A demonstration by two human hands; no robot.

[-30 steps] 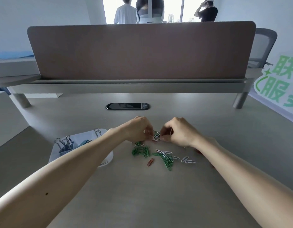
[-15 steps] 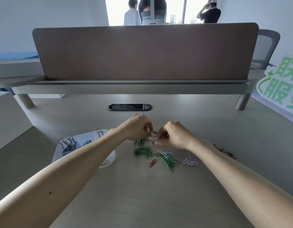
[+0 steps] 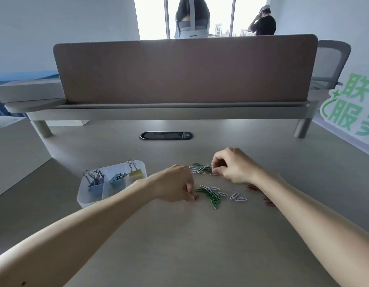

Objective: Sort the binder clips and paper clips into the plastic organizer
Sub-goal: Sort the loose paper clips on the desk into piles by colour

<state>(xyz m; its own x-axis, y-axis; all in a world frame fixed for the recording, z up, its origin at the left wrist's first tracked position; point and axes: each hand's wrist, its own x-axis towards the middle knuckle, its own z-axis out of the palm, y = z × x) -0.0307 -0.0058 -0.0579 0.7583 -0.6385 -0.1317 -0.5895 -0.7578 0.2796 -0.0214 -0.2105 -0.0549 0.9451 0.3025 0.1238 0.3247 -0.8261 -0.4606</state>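
Observation:
Loose green and white paper clips lie in two heaps on the desk: a far heap [image 3: 200,168] and a near heap [image 3: 213,195]. My left hand [image 3: 176,185] is curled at the near heap's left side, fingertips pinching a red paper clip [image 3: 196,197] on the desk. My right hand [image 3: 231,167] is curled over the far heap's right end, fingertips pinching clips there. The clear plastic organizer [image 3: 90,198] stands left of my left wrist; its compartments hold blue binder clips [image 3: 94,179], light-blue ones [image 3: 117,177] and a yellow one [image 3: 135,172].
Two white clips [image 3: 237,197] lie right of the near heap. Red clips [image 3: 253,187] show beside my right forearm. A cable grommet [image 3: 166,135] sits mid-desk below the raised shelf and divider panel [image 3: 185,69]. People stand at the window behind.
My left hand has left the far heap, come toward me and closed on the red clip. The right hand stays at the far heap. The camera has shifted.

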